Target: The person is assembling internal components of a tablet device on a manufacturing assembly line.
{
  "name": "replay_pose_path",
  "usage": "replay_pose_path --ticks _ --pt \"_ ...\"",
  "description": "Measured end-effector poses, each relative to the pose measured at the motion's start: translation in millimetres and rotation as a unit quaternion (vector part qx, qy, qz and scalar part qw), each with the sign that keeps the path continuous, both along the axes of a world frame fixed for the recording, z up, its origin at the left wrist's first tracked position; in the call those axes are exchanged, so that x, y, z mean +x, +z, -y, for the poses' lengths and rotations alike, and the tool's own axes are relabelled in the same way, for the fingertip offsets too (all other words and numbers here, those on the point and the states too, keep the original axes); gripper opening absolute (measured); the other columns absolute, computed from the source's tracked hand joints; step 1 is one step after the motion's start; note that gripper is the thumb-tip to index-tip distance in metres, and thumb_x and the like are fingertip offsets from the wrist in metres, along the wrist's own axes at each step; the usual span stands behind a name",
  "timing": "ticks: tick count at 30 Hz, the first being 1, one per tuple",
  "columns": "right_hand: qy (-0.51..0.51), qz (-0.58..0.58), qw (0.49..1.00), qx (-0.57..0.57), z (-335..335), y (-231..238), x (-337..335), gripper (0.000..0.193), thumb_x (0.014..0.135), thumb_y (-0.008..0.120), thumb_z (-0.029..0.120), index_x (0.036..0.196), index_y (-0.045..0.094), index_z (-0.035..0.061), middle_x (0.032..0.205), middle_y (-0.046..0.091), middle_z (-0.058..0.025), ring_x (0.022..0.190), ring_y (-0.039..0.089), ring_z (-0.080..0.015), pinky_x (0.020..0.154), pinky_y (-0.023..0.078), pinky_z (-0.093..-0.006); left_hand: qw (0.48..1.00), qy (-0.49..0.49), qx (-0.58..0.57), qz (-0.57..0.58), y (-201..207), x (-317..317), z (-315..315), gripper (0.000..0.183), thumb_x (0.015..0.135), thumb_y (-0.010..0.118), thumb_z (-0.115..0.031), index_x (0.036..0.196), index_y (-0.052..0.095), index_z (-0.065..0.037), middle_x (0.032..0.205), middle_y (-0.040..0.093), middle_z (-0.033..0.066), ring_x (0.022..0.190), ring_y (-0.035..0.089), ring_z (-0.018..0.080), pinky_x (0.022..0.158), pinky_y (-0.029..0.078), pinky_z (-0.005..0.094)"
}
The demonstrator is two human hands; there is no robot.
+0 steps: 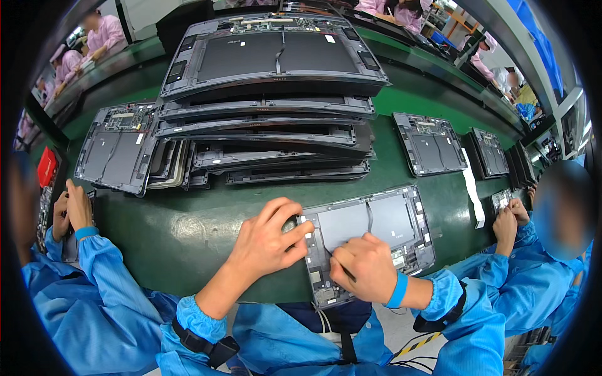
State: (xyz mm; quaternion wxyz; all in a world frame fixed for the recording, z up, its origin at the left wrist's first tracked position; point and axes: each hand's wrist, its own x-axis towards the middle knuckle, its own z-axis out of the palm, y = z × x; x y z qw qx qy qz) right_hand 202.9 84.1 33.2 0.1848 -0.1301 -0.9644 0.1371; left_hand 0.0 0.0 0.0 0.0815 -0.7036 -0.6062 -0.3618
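Observation:
An opened tablet (394, 220) lies at a slant on the green bench in front of me, its dark battery, thin black cable and circuit board bare. My left hand (271, 241) is closed on its upper left corner, fingers bent and thumb along the edge. Over the tablet's lower left part, my right hand (367, 266) is closed, fingertips pinched together low against the inside of the housing. What they hold, if anything, is hidden by the fingers. A blue band (397, 289) circles my right wrist.
Beyond my hands rises a tall stack of opened tablets (273, 56). Another opened tablet (114, 149) leans beside it at left; one more (433, 145) lies at right, near a white strip (473, 191). Co-workers in blue sit close on both sides, their hands (78, 207) on the bench.

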Motion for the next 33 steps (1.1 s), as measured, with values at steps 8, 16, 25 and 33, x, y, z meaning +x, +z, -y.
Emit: replay_pose_path --ticks 8,16,25,33 --pt "0.038 -0.011 0.997 -0.064 6 16 33 0.012 0.08 0.063 0.014 0.071 0.058 0.0072 0.063 0.054 -0.0059 0.06 0.054 -0.0241 0.056 0.039 -0.0367 1.0 -0.003 -0.003 0.016 -1 5 1 0.02 0.069 0.067 -0.012 0.089 0.068 -0.018 0.101 0.06 0.0021 0.103 0.059 0.022 0.053 0.054 0.033" --pt "0.001 -0.019 0.986 -0.164 -31 13 17 0.013 0.083 0.057 0.013 0.073 0.058 0.0045 0.067 0.059 -0.0116 0.064 0.058 -0.0336 0.062 0.046 -0.0412 0.997 -0.036 -0.05 0.051 12 22 23 0.028 0.074 0.067 -0.012 0.101 0.071 -0.015 0.113 0.06 0.0093 0.114 0.056 0.0325 0.095 0.047 0.0483" --pt "0.052 0.071 0.983 -0.163 -17 25 11 0.019 0.084 0.056 0.021 0.075 0.063 0.0056 0.069 0.064 -0.0115 0.069 0.062 -0.0331 0.066 0.05 -0.0433 0.992 -0.051 -0.117 0.005 15 27 34 0.037 0.077 0.068 -0.021 0.114 0.071 -0.024 0.121 0.059 0.0076 0.122 0.051 0.0303 0.105 0.04 0.0529" --pt "0.059 0.062 0.981 -0.172 -9 25 18 0.012 0.081 0.06 0.016 0.076 0.062 0.0051 0.067 0.059 -0.0115 0.065 0.06 -0.0323 0.063 0.048 -0.0414 0.992 -0.08 -0.097 -0.025 6 22 33 0.03 0.082 0.067 -0.027 0.112 0.071 -0.026 0.117 0.059 0.0017 0.116 0.052 0.0258 0.102 0.041 0.0505"
